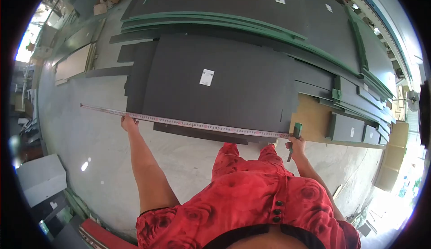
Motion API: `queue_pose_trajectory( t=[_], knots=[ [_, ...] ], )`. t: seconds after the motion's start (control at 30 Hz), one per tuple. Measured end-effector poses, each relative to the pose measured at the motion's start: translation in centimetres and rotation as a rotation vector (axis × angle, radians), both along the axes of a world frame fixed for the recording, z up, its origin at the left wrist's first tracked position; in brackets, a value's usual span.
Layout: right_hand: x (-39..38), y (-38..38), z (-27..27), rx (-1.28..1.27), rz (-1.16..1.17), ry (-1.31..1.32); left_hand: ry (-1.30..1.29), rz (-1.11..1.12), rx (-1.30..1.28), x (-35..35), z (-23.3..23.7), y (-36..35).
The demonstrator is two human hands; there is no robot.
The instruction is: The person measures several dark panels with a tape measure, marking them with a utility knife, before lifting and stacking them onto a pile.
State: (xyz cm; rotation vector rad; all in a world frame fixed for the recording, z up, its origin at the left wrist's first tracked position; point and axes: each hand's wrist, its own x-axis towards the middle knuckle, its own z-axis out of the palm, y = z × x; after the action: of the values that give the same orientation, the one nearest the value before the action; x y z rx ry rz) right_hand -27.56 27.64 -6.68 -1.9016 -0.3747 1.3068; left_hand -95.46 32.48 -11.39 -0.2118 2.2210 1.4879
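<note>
A white tape measure (206,127) is stretched along the near edge of a large dark grey panel (224,96). My left hand (129,122) pinches its blade by the panel's near left corner, and the free end sticks out past it to the left. At the right corner, my right hand (296,148) is closed around the tape measure's other end. Something green, perhaps its case, shows just above those fingers; the grip itself is partly hidden. A white label (206,77) is stuck on the panel.
Long green-edged dark boards (215,22) are stacked behind the panel. Smaller dark panels (348,125) lie at the right on a brown board (310,114). Pale boards (74,65) lean at the far left. A white box (42,179) stands on the left side of the concrete floor (103,159).
</note>
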Motion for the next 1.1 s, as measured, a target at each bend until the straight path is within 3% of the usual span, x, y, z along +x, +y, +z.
queue_pose_trajectory(
  t=[0.53, 0.9, 0.97, 1.1],
  knots=[
    [0.2, 0.1, 0.2, 0.021, 0.009, 0.062, -0.029, 0.032, -0.010, 0.7, 1.0, 0.1],
    [-0.1, 0.2, 0.3, 0.003, 0.018, -0.031, 0.062, 0.053, 0.020, -0.1, 0.7, -0.1],
    [-0.2, 0.3, 0.8, -0.002, 0.027, -0.038, -0.073, 0.187, 0.327, -0.8, -0.2, -0.5],
    [0.5, -0.5, 1.8, 0.045, -0.041, 0.035, -0.170, 0.041, 0.508, -3.9, -3.0, -3.1]
  ],
)
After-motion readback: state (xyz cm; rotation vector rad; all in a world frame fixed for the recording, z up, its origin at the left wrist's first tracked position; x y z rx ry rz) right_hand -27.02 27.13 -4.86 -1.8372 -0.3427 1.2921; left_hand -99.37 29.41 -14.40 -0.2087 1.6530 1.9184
